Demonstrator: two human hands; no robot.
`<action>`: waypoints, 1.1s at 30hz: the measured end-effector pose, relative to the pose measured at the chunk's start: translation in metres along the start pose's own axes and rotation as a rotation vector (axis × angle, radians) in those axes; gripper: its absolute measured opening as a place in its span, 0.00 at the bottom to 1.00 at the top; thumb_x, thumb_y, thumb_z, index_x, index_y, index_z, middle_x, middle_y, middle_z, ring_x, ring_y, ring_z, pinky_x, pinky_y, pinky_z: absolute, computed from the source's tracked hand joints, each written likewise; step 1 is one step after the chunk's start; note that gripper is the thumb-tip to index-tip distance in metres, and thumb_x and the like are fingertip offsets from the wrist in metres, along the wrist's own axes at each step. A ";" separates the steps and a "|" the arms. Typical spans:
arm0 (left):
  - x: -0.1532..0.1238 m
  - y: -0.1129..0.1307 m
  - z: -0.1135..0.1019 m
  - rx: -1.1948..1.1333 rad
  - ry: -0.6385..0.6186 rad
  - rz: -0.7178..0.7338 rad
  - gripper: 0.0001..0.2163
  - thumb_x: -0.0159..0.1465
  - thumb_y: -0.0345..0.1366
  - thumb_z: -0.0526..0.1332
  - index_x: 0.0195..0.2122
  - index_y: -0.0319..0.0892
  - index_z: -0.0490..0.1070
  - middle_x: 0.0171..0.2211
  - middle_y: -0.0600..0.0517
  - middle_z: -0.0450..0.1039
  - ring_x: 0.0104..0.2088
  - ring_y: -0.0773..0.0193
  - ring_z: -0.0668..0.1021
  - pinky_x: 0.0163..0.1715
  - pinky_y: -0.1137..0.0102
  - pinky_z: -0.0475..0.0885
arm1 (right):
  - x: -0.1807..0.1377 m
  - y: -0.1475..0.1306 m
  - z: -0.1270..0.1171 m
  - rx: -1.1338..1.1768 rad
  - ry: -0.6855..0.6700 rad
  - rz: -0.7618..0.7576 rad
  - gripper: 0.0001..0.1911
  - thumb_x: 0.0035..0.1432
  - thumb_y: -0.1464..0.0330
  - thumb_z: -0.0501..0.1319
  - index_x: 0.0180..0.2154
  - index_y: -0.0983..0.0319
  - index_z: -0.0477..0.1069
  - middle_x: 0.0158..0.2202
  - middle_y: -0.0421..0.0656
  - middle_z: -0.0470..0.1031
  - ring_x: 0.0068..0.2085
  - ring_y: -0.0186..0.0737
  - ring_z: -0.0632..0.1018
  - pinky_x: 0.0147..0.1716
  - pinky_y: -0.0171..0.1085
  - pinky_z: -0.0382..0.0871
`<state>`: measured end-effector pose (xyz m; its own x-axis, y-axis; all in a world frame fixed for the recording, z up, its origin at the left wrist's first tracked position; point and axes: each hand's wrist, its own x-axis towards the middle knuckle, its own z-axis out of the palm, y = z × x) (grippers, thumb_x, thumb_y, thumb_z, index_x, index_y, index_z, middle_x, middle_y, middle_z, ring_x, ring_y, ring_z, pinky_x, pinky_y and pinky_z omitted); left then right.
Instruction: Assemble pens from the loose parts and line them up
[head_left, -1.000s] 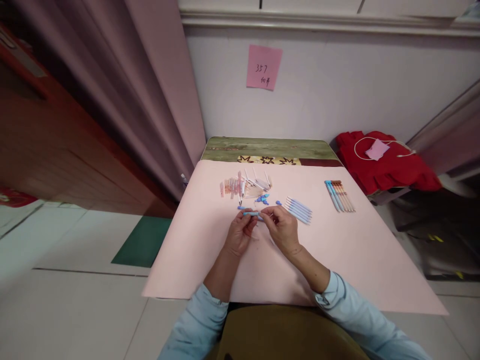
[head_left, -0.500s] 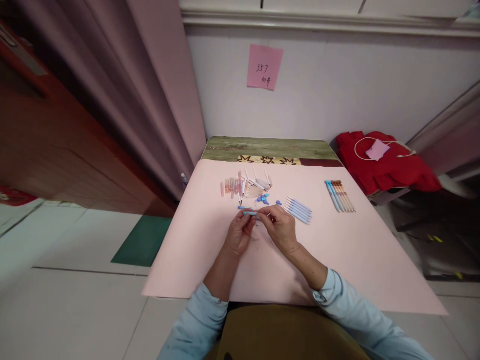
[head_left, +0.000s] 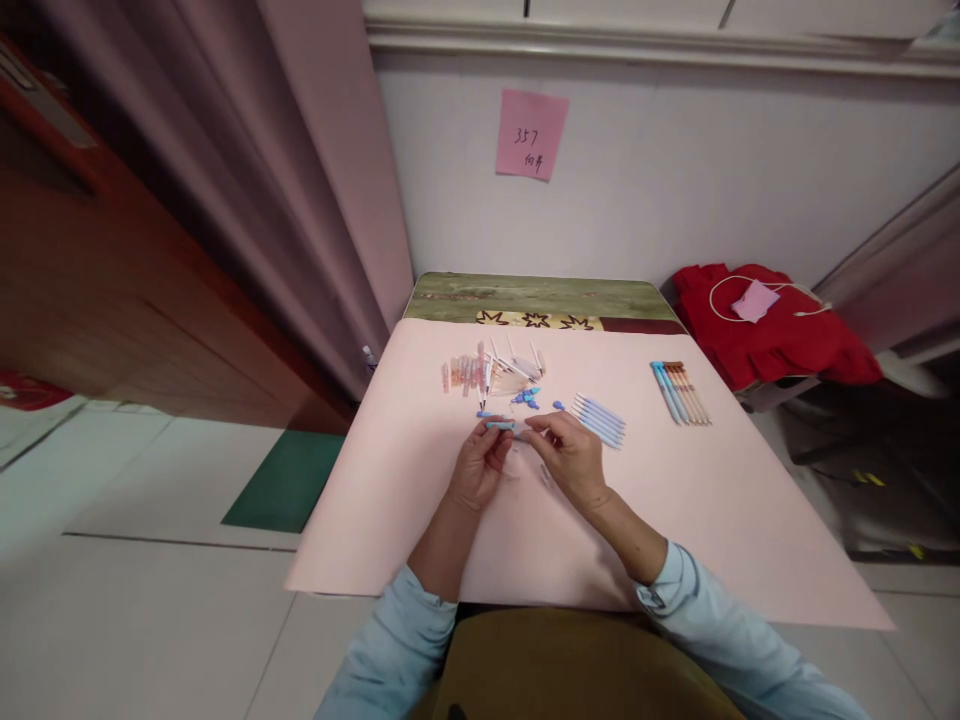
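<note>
My left hand (head_left: pixel 478 468) is closed around a light blue pen part (head_left: pixel 500 426), which lies level across its fingertips above the table. Just to the right of that part's end is my right hand (head_left: pixel 571 455), thumb and forefinger drawn together in a pinch. Whatever is between those fingertips is too small to make out. Beyond the hands, blue pen pieces (head_left: pixel 527 398) lie in a small heap, with another blue piece (head_left: pixel 559 406) beside my right fingers. Thin white refills (head_left: pixel 535 356) and clear pinkish tubes (head_left: pixel 466 372) are spread behind them.
Several pale blue pens (head_left: pixel 598 420) lie side by side right of my hands. Farther right is a row of blue and brown pens (head_left: pixel 679 393). Pale paper (head_left: pixel 390 500) covers the table. A red cloth (head_left: pixel 780 335) with a white cable sits beyond the right edge.
My right hand has moved a little to the right, away from the end of the blue pen part. My left hand stays where it was, still holding that part.
</note>
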<state>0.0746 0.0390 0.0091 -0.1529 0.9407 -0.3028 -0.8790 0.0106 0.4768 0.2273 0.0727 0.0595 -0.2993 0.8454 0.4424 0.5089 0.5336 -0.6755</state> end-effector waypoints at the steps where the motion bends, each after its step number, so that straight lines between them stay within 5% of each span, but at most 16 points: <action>1: 0.000 0.000 0.000 0.005 0.003 -0.001 0.07 0.60 0.25 0.64 0.40 0.35 0.73 0.37 0.47 0.79 0.31 0.70 0.81 0.32 0.80 0.78 | -0.001 0.006 -0.005 -0.009 0.019 0.009 0.11 0.62 0.59 0.61 0.38 0.58 0.78 0.35 0.42 0.79 0.29 0.34 0.75 0.33 0.33 0.69; 7: 0.002 -0.001 -0.003 0.019 -0.003 0.009 0.06 0.60 0.28 0.65 0.39 0.36 0.74 0.34 0.49 0.79 0.27 0.70 0.80 0.27 0.77 0.77 | -0.007 0.055 -0.046 -0.053 0.124 0.277 0.13 0.58 0.57 0.61 0.36 0.58 0.79 0.35 0.42 0.80 0.27 0.36 0.75 0.31 0.36 0.69; 11: 0.004 0.000 -0.004 -0.045 0.017 0.004 0.04 0.61 0.31 0.65 0.37 0.37 0.74 0.30 0.51 0.78 0.26 0.71 0.78 0.27 0.76 0.77 | -0.012 0.068 -0.062 -0.185 -0.093 0.439 0.09 0.55 0.60 0.62 0.32 0.56 0.79 0.30 0.38 0.79 0.27 0.37 0.75 0.28 0.35 0.64; 18: 0.005 0.002 -0.004 -0.158 0.029 -0.018 0.05 0.64 0.33 0.63 0.33 0.36 0.74 0.28 0.52 0.78 0.25 0.70 0.77 0.24 0.75 0.75 | -0.017 0.049 -0.052 -0.444 -0.384 0.301 0.06 0.57 0.64 0.62 0.33 0.54 0.79 0.35 0.37 0.79 0.34 0.36 0.76 0.29 0.33 0.58; 29: 0.001 0.005 0.005 -0.135 0.146 -0.043 0.11 0.69 0.29 0.55 0.34 0.33 0.75 0.31 0.47 0.80 0.25 0.70 0.79 0.26 0.78 0.77 | -0.019 0.052 -0.040 -0.604 -0.464 0.256 0.08 0.60 0.66 0.59 0.35 0.54 0.78 0.39 0.39 0.78 0.33 0.36 0.75 0.26 0.33 0.55; 33: -0.001 0.005 0.008 -0.099 0.131 -0.033 0.11 0.69 0.26 0.53 0.36 0.31 0.75 0.33 0.45 0.80 0.26 0.71 0.80 0.27 0.80 0.77 | -0.018 0.044 -0.042 -0.574 -0.378 0.252 0.09 0.60 0.65 0.58 0.36 0.57 0.77 0.37 0.42 0.77 0.31 0.37 0.75 0.26 0.34 0.56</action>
<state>0.0739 0.0408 0.0183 -0.1752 0.8882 -0.4248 -0.9235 0.0013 0.3835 0.2886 0.0797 0.0466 -0.3229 0.9464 0.0107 0.9107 0.3137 -0.2688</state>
